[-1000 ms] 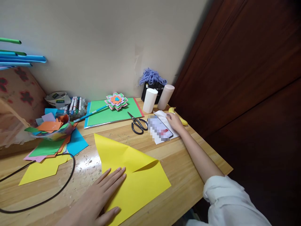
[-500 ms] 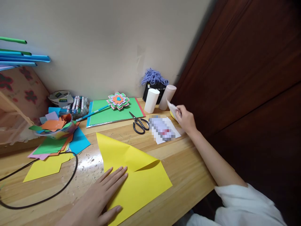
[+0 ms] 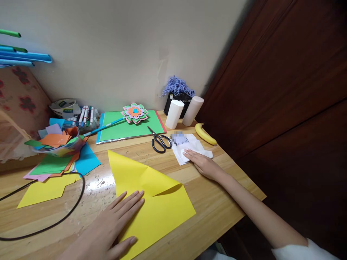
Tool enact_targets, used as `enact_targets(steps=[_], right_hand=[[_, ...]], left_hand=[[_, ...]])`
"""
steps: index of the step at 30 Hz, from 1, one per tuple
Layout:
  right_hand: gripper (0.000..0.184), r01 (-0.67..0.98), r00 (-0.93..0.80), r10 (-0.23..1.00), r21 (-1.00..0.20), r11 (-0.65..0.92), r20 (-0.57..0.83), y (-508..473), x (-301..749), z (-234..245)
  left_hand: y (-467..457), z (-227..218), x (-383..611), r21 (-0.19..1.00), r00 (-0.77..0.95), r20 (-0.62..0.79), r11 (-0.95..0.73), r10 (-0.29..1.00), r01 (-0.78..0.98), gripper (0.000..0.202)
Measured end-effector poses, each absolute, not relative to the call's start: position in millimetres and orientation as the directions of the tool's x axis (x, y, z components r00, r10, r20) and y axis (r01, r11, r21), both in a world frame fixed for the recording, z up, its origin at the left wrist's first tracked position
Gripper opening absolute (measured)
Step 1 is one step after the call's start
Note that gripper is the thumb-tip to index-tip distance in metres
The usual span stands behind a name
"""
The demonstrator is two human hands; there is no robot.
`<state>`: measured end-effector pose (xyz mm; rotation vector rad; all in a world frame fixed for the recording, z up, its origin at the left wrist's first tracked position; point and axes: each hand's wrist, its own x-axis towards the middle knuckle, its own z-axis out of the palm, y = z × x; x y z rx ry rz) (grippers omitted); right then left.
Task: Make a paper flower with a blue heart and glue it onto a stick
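Note:
A folded yellow paper sheet (image 3: 151, 196) lies on the wooden table (image 3: 217, 202) in front of me. My left hand (image 3: 114, 225) rests flat on its near left part, fingers stretched out. My right hand (image 3: 202, 164) lies flat, fingers extended, on a white tissue (image 3: 195, 148) that covers most of a phone, beside the black scissors (image 3: 159, 142). A banana (image 3: 205, 134) lies just beyond the tissue.
Green and blue paper sheets (image 3: 127, 130) with a layered paper flower (image 3: 135, 113) lie at the back. Two paper rolls (image 3: 184, 112) stand by the wall. A bowl of paper scraps (image 3: 56, 142), markers (image 3: 86, 117) and a black cable (image 3: 67, 213) are at left.
My right hand lifted the white tissue from beside the banana, then laid it over the phone and now presses flat on it. My left hand stayed on the yellow sheet.

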<state>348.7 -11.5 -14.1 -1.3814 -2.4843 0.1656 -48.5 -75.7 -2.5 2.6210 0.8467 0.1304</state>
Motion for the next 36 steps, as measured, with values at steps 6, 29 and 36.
enact_targets(steps=[6,29,36], right_hand=[[0.061,0.811,-0.499,0.855,-0.271,0.519,0.144,46.8,335.9,-5.3],[0.051,0.912,0.017,0.908,-0.379,0.157,0.418,114.7,358.2,2.9],[0.044,0.903,-0.022,0.928,-0.39,0.178,0.373,96.8,342.2,12.1]], left_hand=[[-76.1,-1.1,-49.1,0.399,0.815,-0.016,-0.743,0.58,0.537,0.065],[-76.8,-6.0,-49.5,0.35,0.811,-0.054,-0.75,0.583,0.562,0.065],[-75.9,-0.8,-48.3,0.335,0.82,-0.05,-0.764,0.569,0.551,0.064]])
